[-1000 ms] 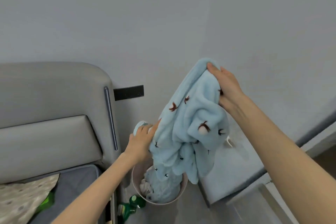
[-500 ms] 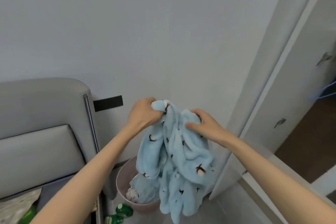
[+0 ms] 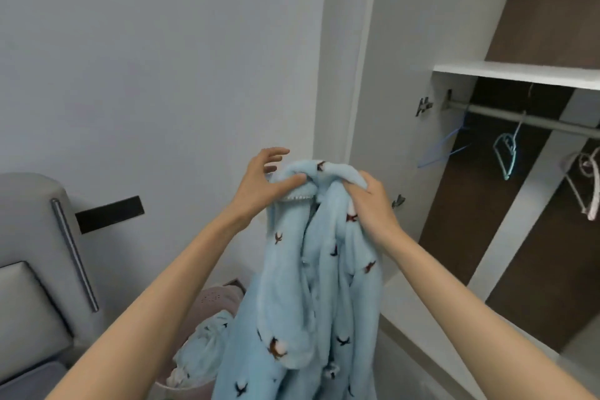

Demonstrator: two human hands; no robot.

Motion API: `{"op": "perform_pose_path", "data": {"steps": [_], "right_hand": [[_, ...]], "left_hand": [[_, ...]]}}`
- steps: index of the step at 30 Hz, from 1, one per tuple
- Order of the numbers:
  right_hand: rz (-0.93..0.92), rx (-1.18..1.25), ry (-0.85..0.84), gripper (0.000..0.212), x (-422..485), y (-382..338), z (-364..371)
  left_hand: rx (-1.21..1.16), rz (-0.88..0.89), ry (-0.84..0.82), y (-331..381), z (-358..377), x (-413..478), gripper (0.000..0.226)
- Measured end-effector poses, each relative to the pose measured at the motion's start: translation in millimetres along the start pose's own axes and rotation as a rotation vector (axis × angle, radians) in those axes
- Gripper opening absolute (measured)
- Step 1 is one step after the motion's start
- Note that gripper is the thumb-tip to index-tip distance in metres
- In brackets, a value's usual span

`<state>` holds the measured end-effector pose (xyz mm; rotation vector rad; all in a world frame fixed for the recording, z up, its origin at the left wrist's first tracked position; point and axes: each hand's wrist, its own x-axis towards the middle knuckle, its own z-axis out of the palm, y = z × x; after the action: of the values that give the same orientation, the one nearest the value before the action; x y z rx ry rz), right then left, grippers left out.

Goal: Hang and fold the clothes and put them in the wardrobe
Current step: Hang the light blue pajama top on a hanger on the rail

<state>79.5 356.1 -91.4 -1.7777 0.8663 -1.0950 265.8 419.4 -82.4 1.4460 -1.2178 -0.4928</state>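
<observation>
Fleece garment [image 3: 292, 286] now up from laundry basket [image 3: 214, 295]; wardrobe rail [image 3: 519, 118] now in view, right. Right hand [image 3: 370, 201] grips collar, left hand [image 3: 269, 178] thumb-pinches it. Hanging likely next.

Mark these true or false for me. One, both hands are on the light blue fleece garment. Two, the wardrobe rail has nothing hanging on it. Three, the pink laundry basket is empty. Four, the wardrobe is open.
1. True. The left hand and the right hand both hold the fleece garment near its top.
2. False. Bare hangers hang on the rail.
3. False. The laundry basket has more light blue cloth in it.
4. True. The wardrobe shows its shelf and rail.
</observation>
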Motion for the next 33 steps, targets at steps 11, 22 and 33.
{"op": "perform_pose_path", "data": {"steps": [11,22,33], "right_hand": [[0.187,0.114,0.238,0.019,14,-40,-53],[0.251,-0.078,0.493,0.018,13,7,-116],[0.470,-0.220,-0.005,0.066,-24,68,-104]], "left_hand": [[0.022,-0.325,-0.446,-45,68,-47,0.102],[-0.301,-0.560,-0.285,-42,91,0,0.020],[-0.250,-0.363,-0.380,25,98,43,0.015]]}}
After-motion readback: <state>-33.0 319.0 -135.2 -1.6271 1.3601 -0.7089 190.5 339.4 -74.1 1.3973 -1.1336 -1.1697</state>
